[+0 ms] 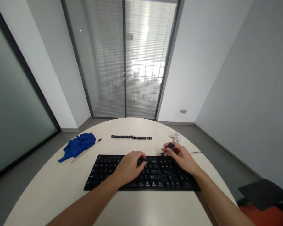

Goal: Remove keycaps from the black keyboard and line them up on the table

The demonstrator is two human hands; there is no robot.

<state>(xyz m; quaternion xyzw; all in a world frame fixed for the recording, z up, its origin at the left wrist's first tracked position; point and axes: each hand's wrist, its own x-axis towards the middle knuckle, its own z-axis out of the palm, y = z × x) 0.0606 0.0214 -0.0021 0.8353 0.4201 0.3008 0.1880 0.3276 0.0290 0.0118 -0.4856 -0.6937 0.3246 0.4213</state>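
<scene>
1. Head view, clock face centred on the keyboard (155, 172): it lies flat on the worktop (122, 208), partly covered by both hands.
2. At 12 o'clock, beyond it, runs a row of small black keycaps (131, 137).
3. At 10 o'clock sits a crumpled blue cloth (79, 145), a thin-handled brush (86, 151) slanting just beside it.
4. Between 1 and 2 o'clock lies crumpled white material (176, 137); a dark cable (196, 152) shows near 2.
5. The left hand (132, 166) rests over the keys, thumb and forefinger curved; I cannot tell whether they grip anything.
6. The right hand (179, 155) pinches a small dark object (170, 145) above the keyboard's far edge.
7. The worktop is pale and rounded; a blind-covered glass partition (108, 62) stands at 12, a chair (264, 193) at 4.
</scene>
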